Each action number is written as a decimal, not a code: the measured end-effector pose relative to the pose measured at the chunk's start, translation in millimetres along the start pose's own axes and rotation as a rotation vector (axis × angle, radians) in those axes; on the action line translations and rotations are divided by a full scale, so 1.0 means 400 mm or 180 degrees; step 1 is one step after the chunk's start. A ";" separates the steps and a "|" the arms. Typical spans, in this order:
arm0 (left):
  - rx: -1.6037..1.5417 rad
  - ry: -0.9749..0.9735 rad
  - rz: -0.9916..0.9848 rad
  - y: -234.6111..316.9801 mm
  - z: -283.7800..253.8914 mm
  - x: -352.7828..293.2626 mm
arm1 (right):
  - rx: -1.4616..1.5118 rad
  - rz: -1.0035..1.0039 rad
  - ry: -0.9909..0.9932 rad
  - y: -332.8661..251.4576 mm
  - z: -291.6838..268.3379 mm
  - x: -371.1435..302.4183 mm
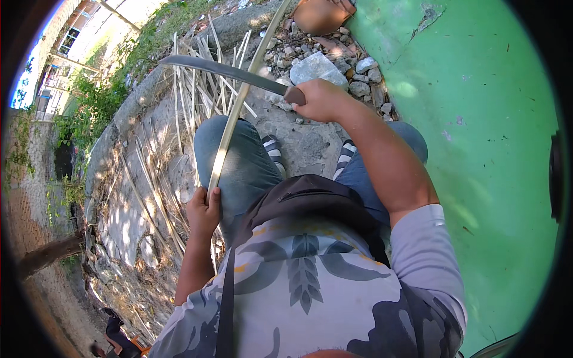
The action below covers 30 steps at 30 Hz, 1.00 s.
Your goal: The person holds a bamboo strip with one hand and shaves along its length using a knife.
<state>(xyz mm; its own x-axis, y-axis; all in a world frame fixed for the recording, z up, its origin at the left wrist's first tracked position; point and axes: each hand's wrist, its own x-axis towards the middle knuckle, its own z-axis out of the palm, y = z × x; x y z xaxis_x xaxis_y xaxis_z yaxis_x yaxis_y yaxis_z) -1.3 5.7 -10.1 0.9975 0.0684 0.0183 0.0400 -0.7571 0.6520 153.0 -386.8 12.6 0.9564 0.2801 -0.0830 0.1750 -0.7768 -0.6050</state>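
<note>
My right hand is closed round the brown handle of a machete. Its long, slightly curved dark blade points left and crosses a pale split strip of bamboo or palm; whether blade and strip touch I cannot tell. My left hand grips the near end of that strip, thumb and fingers closed on it beside my left knee. From there the strip runs over the knee and up past the top of the view, bending a little. Both knees, in blue jeans, are apart, with striped footwear between them.
Many cut strips lie heaped beyond my left knee, and more strips lie to the left. Rubble with a large pale stone and a clay pot sits ahead. A green painted floor spreads on the right. Someone in dark clothes is at lower left.
</note>
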 end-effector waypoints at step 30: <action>-0.0095 0.0178 0.0177 0.002 0.021 -0.003 | 0.0017 0.0296 0.0025 0.016 -0.073 0.007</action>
<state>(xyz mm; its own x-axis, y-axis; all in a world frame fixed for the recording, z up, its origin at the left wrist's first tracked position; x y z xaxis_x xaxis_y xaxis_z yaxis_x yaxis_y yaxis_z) -1.9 -0.4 -15.7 0.9933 0.0636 0.0968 -0.0179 -0.7411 0.6712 163.5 -407.5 31.5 0.9702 0.2026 -0.1329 0.0842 -0.7962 -0.5991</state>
